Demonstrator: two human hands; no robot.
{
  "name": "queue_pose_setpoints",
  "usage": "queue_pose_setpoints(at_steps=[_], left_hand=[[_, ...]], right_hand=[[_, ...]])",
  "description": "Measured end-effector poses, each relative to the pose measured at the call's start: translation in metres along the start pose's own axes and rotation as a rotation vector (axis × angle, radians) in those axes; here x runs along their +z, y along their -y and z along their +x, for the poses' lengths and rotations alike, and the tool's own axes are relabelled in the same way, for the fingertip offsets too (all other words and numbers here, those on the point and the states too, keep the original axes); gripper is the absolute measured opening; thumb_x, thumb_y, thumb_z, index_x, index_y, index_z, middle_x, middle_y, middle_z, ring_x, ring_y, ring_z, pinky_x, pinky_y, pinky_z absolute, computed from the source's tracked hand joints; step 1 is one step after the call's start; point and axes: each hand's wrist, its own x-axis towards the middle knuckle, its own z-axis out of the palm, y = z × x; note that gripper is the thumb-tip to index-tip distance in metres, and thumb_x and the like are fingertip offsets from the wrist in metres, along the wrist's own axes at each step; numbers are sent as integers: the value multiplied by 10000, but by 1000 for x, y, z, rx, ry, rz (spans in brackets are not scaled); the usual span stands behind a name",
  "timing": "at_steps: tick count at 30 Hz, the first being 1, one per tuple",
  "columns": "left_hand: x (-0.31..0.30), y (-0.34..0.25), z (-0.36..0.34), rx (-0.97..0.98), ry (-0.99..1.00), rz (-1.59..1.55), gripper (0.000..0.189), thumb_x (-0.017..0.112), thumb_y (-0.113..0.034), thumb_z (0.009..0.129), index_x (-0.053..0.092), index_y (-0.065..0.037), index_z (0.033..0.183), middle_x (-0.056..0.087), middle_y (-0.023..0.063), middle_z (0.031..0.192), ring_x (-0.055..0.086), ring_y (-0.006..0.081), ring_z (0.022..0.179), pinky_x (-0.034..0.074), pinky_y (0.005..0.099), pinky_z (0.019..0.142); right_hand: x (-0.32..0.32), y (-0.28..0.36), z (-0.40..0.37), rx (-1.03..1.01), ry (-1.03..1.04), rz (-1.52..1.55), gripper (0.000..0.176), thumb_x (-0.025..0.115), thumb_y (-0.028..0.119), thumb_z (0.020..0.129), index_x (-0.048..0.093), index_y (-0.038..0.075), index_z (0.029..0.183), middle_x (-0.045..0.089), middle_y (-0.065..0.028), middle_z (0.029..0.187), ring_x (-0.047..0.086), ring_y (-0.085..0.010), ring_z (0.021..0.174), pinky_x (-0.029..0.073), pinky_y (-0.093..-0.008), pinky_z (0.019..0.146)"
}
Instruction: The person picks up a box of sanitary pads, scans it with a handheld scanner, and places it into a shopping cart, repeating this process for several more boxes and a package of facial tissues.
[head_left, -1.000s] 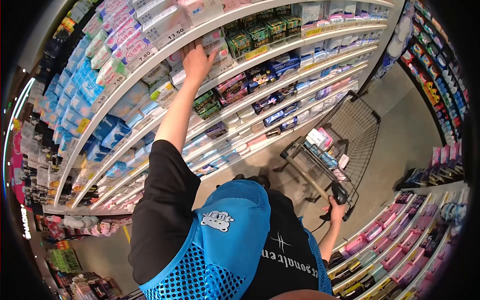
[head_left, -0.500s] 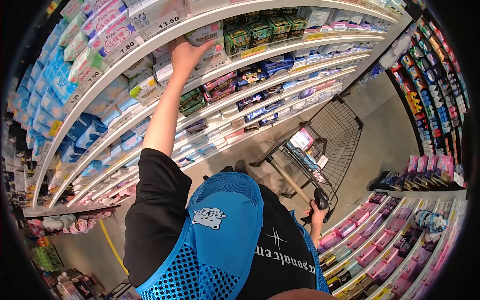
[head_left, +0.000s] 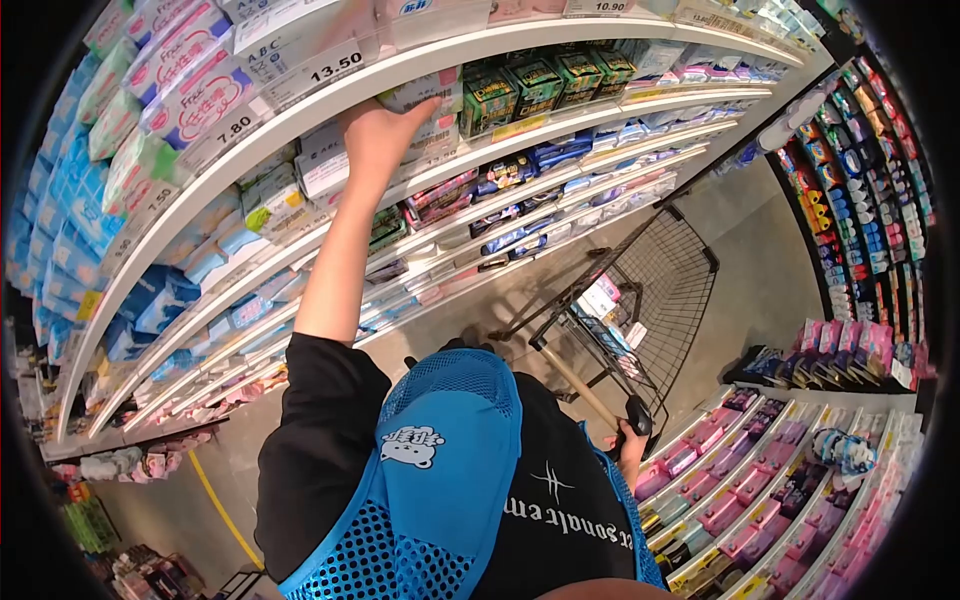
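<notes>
My left hand (head_left: pixel 378 135) reaches into a shelf of boxed and bagged packs. Its thumb lies across the front of a white and green package (head_left: pixel 425 93), and the other fingers are closed around its side, partly hidden under the white shelf edge above. Dark green boxes (head_left: pixel 490 100) stand just to the right of that package, with a white box (head_left: pixel 322 165) to the left. At my right side, my right hand (head_left: pixel 630 445) is wrapped around the handle of a black wire shopping cart (head_left: pixel 665 275). Pink and white packs (head_left: pixel 598 297) lie in the cart.
The curved white shelf edge (head_left: pixel 300 105) overhangs my left hand. Lower shelves hold more packs (head_left: pixel 505 172). Behind the cart, a display rack (head_left: pixel 740 470) carries pink goods. Hanging goods (head_left: pixel 850 180) line the far right. Grey floor (head_left: pixel 420 325) shows around my feet.
My view has shifted slightly, so the shelves sit a little lower and larger. The left hand stays at the same package, and the right hand stays on the cart handle.
</notes>
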Motion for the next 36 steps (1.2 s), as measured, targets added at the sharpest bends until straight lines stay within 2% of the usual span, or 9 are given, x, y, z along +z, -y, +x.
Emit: queue_pose_setpoints(at_steps=[5,8,12,13,16,24,28,32,36], left_hand=[[7,14,1,146,-77,-92,780,874,-463,709,596,61,1215,666,255,1131,650,397,995,510,422,903],[-13,-2,-3,-127,182,-150,780,883,-477,696,626,54,1206,701,234,1052,680,375,918,521,398,872],[-2,13,-27,176,-167,-27,626,949,-290,648,659,36,1097,713,219,950,690,368,846,532,407,811],[-6,8,-35,-16,-20,-160,835,941,-210,640,488,44,1294,576,241,1226,541,425,1141,444,469,990],[-1,18,-49,255,-218,-129,902,959,-135,588,463,39,1322,541,205,1232,592,333,1091,484,427,951],[12,49,-48,835,-278,-335,925,953,-110,581,359,-99,1290,472,162,1282,562,359,1224,419,498,1094],[15,51,-77,1015,-344,-351,710,915,-150,668,424,-180,1180,562,114,1227,587,366,1170,416,541,1092],[26,26,-117,730,-99,-573,713,895,-178,716,405,-204,1234,575,105,1264,573,367,1175,426,525,1092],[48,15,-170,-206,585,-1357,727,812,-233,841,370,-161,1413,579,105,1332,563,350,1234,453,510,1068]], right_hand=[[-1,-1,7,71,4,28,298,619,79,887,604,-115,1113,712,-225,1020,655,-289,480,469,-307,380],[-12,-12,19,97,42,40,298,613,104,894,595,-109,1102,711,-224,1024,670,-302,504,471,-310,384],[-8,-6,19,182,12,64,308,615,130,891,608,-101,1095,712,-208,995,672,-304,508,469,-308,399],[-7,-4,18,179,-2,54,311,617,139,889,612,-98,1090,712,-202,984,672,-303,508,468,-308,403],[1,2,14,205,-69,-36,320,624,182,874,633,-81,1058,710,-186,940,672,-288,512,472,-312,419],[10,11,18,230,-29,-12,281,622,185,881,636,-44,1043,726,-191,1016,686,-281,548,474,-296,440],[11,12,22,227,-7,-28,281,616,193,884,636,-43,1034,724,-188,1010,682,-275,546,477,-297,446],[7,8,32,265,-3,-36,291,631,194,885,640,-42,1054,722,-174,979,684,-273,540,474,-300,433],[8,8,32,273,-12,-10,288,608,194,902,643,-34,1075,711,-150,1029,684,-246,553,475,-292,443]])
